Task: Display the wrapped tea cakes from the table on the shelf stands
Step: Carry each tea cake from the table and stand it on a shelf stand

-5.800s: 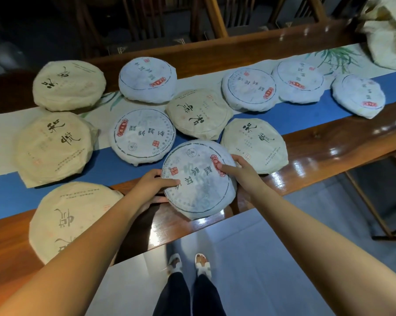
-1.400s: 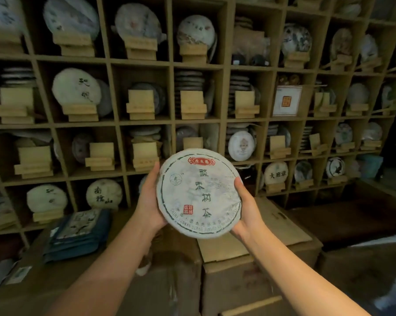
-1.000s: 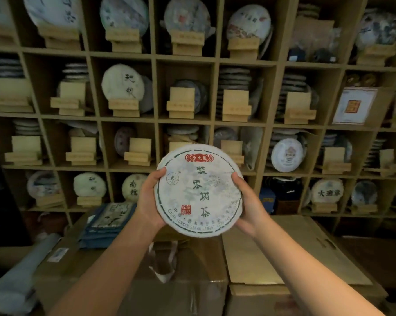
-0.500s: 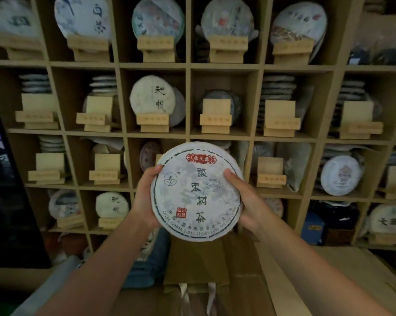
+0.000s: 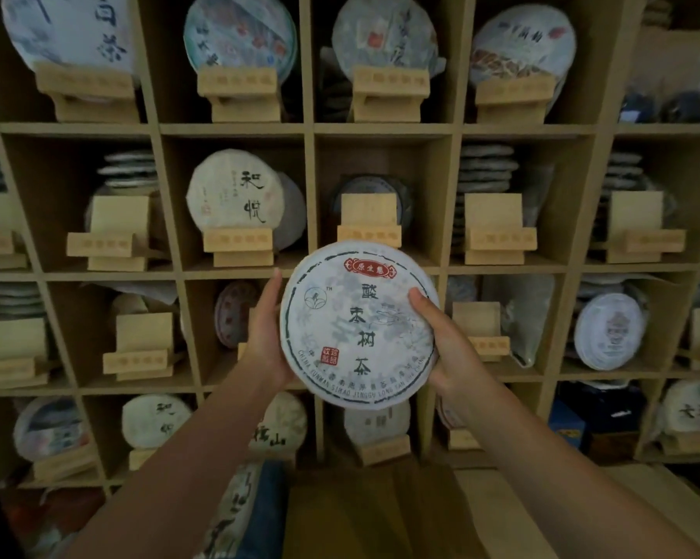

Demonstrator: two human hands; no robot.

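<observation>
You held the wrapped tea cake [image 5: 359, 322] upright, both hands [image 5: 265, 336] grasping its rim before the shelf [image 5: 380, 129]. Next, it seemed, came seating it on the empty stand [image 5: 369, 223] just above.

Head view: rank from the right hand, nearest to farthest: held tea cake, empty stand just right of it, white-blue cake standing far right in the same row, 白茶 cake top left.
1. Held tea cake: gripped by the right hand.
2. Empty stand: cubby just right of that hand.
3. White-blue cake: same row, one cubby farther right.
4. 白茶 cake: top row, far left.
</observation>
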